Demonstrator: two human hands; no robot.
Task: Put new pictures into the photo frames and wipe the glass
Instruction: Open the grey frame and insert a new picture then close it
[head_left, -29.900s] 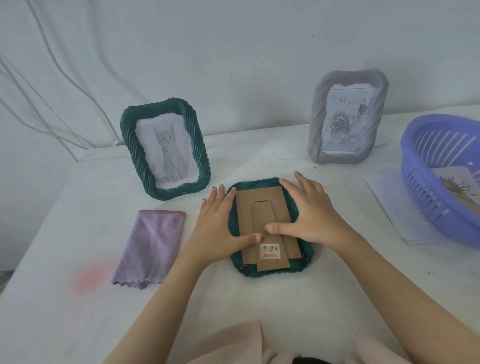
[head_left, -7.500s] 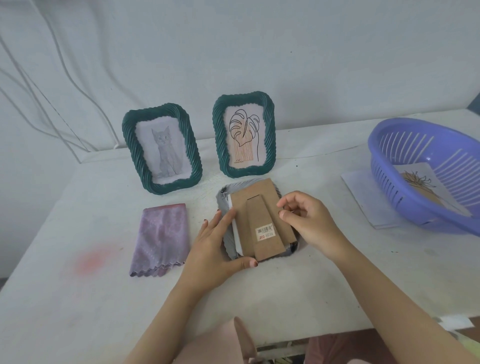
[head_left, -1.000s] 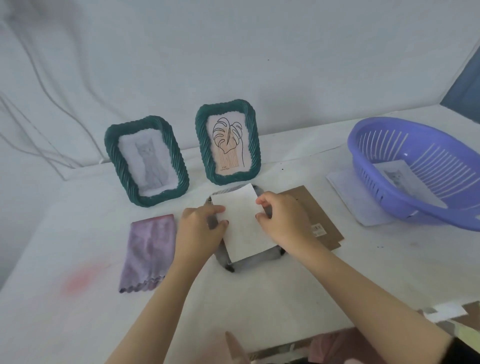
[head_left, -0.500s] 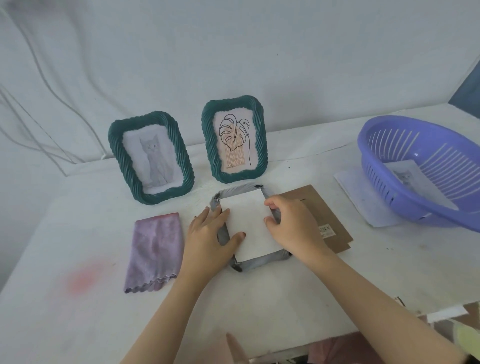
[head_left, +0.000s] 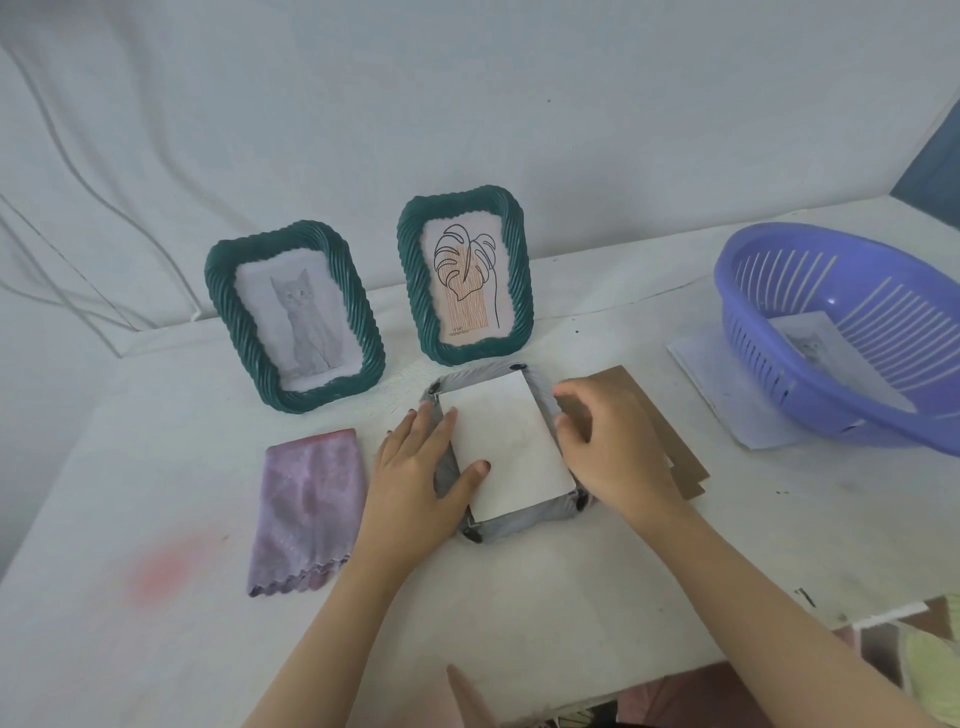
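A grey photo frame (head_left: 511, 522) lies face down at the table's middle. A white picture sheet (head_left: 506, 441), blank side up, sits flat in its back opening. My left hand (head_left: 415, 470) lies on the frame's left rim, its thumb on the sheet's lower left part. My right hand (head_left: 610, 447) covers the right rim, fingers curled at the sheet's right edge. The brown cardboard backing (head_left: 680, 465) lies on the table partly under my right hand. Behind stand two green frames: one with a cat drawing (head_left: 296, 317), one with a leaf drawing (head_left: 465, 275). A folded purple cloth (head_left: 306, 509) lies to the left.
A violet plastic basket (head_left: 779, 265) stands at the right with a cat picture (head_left: 813, 340) inside. A loose white sheet (head_left: 722, 395) pokes out from under it. A white draped wall closes the back. The table's front edge runs along the lower right.
The white sheet, held tilted above the grey frame a second ago, now lies flat in the opening. My right hand has slid from the sheet's top edge to the right rim.
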